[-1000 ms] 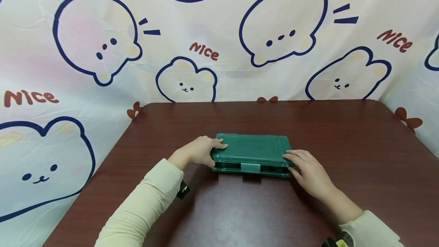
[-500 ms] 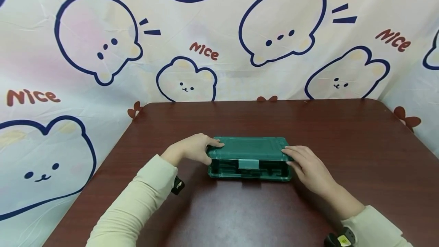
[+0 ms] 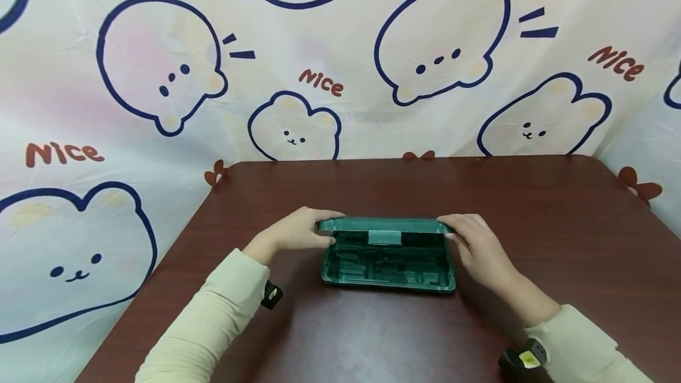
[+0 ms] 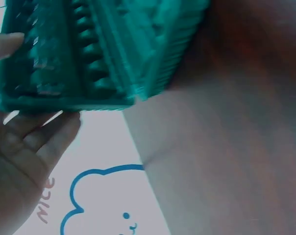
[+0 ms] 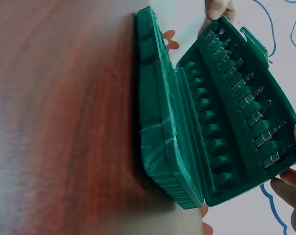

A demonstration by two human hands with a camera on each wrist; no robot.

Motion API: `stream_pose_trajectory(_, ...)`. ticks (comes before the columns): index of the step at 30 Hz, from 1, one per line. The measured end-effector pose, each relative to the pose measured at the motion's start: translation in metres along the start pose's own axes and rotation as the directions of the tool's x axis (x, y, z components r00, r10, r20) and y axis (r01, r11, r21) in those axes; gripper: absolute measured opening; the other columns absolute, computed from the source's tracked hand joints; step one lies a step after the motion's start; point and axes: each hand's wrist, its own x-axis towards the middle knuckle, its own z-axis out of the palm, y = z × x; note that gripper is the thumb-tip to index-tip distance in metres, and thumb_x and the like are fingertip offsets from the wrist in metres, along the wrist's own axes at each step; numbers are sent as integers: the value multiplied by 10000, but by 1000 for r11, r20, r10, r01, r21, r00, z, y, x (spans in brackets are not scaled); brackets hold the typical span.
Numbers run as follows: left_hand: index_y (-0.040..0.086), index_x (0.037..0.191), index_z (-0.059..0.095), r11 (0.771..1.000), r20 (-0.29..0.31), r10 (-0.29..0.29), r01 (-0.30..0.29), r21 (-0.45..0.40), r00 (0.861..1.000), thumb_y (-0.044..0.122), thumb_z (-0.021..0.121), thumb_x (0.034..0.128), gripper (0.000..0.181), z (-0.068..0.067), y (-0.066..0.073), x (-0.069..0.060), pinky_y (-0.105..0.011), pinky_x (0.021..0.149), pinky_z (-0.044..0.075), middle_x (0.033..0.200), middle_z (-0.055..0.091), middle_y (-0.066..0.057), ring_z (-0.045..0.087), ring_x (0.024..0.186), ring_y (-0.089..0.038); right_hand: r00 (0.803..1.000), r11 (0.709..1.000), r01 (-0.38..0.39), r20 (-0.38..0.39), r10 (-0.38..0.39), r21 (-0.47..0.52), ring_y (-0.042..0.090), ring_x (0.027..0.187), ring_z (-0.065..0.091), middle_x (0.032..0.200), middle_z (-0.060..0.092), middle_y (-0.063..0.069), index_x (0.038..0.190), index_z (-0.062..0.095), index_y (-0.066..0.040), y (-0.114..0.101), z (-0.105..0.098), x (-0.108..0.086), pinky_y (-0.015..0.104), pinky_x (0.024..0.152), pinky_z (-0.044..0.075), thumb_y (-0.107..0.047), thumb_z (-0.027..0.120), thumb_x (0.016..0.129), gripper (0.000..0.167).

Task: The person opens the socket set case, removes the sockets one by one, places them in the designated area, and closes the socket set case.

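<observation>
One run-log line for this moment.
green case: on table, lid raised; left hand: grips lid's left end; right hand: grips lid's right end; metal bits: seated in lid

I have the case (image 3: 388,257) on the desk (image 3: 340,185), nearer the left edge than the right and well short of the far edge; its lid (image 3: 420,226) is above the base (image 3: 391,276), hinged along the side towards that far edge; I see bits (image 5: 250,98) in a row inside the lid, the latch (image 3: 385,237) midway along its front rim, the left hand (image 3: 295,230) at the rim's left corner, the right hand (image 3: 481,250) at its right corner; the backdrop (image 3: 367,126) lies behind the far edge.
</observation>
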Motion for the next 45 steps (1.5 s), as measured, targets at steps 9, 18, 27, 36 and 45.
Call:
stream_pose_trajectory(9, 18, 1272, 421, 970, -204, -224, 238, 51, 953, 375, 651, 749, 673, 40, -9, -26, -383, 831, 412, 1218, 481, -107, 475, 1076, -208, 990, 991, -129, 61, 127, 24, 221, 903, 479, 1009, 570, 105, 1063, 570, -18, 5, 5, 14, 374, 708, 430, 61, 555, 792, 282)
stream_pose_trajectory(18, -5, 1209, 487, 958, -216, -106, 158, 239, 971, 446, 647, 716, 687, 76, -2, -31, -392, 809, 424, 1216, 470, -157, 470, 1078, -267, 957, 964, -256, 157, 243, 65, 243, 902, 487, 1029, 564, 141, 1098, 559, -15, 8, 5, 28, 410, 698, 439, -7, 497, 856, 251)
stream_pose_trajectory(27, 6, 1169, 528, 937, -222, -44, 118, 329, 974, 453, 648, 712, 650, 81, -4, -30, -370, 815, 421, 1170, 505, -151, 474, 1070, -256, 919, 933, -350, 223, 326, 78, 249, 842, 498, 1040, 559, 171, 1111, 554, -8, 10, -1, 42, 409, 687, 430, -55, 445, 895, 247)
stream_pose_trajectory(36, 26, 1171, 532, 913, -224, 42, 54, 405, 974, 517, 662, 655, 724, 77, -3, -31, -343, 816, 424, 1160, 517, -118, 471, 1073, -226, 850, 880, -452, 368, 377, 143, 161, 554, 417, 819, 566, 81, 1153, 536, -42, 31, -12, 65, 297, 541, 380, -196, 391, 931, 307)
stream_pose_trajectory(45, 24, 1288, 397, 930, -115, 45, 0, 367, 992, 562, 658, 617, 898, 68, -2, -19, -391, 926, 319, 1316, 363, -134, 291, 1225, -265, 744, 669, -656, 449, 495, 349, 256, 908, 541, 1045, 525, 167, 1167, 505, -25, 64, -8, 74, 435, 783, 426, -286, 457, 894, 381)
